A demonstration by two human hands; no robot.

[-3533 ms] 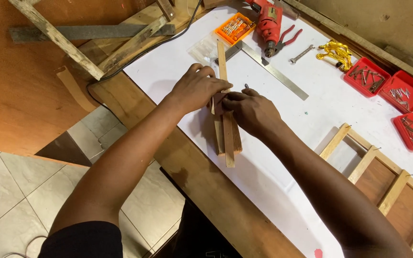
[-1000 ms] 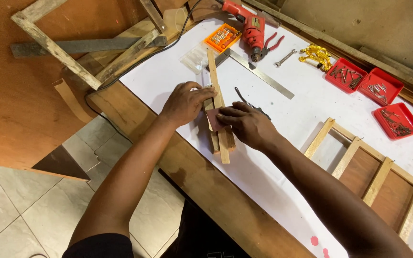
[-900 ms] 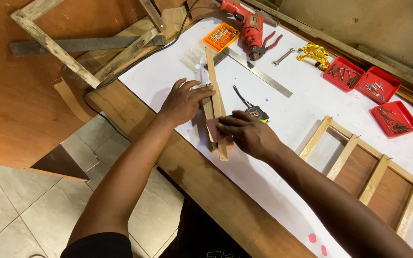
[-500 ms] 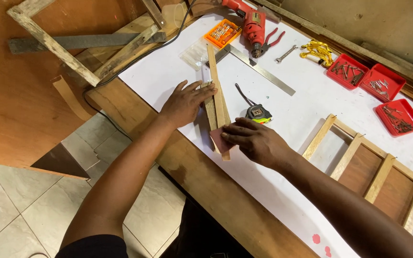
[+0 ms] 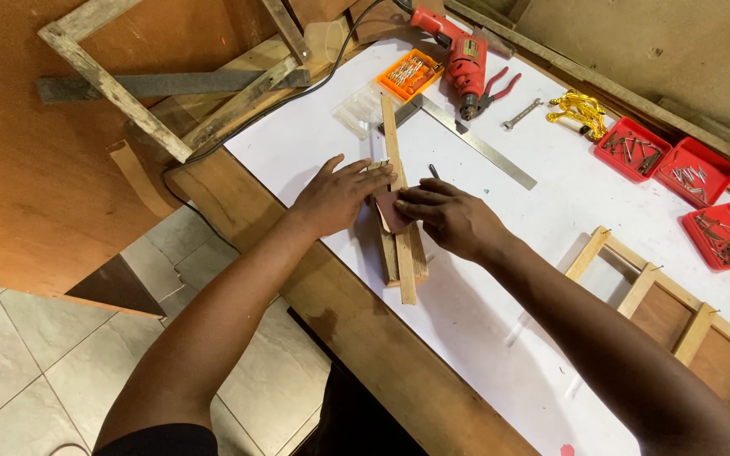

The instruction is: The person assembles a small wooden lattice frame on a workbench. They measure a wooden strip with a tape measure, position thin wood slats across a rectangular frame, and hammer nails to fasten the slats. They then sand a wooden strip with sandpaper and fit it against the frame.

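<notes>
Two hands on the strips (image 5: 402,245) mid-table (image 5: 314,135): your left hand (image 5: 335,198) lies flat, grip wide, pinning them; your right hand (image 5: 449,221) pinches a brown pad (image 5: 392,211). Risk: strips slide apart if left pressure eases.

Left hand (image 5: 335,198) flat, palm down, fingers spread and pointing away from the body, wrist straight, forearm running back toward lower left. Right hand (image 5: 449,218) just beside it, fingers curled, tips pinched toward the left hand's fingertips. Right forearm angles in from lower right. Both arms bare, extended.
</notes>
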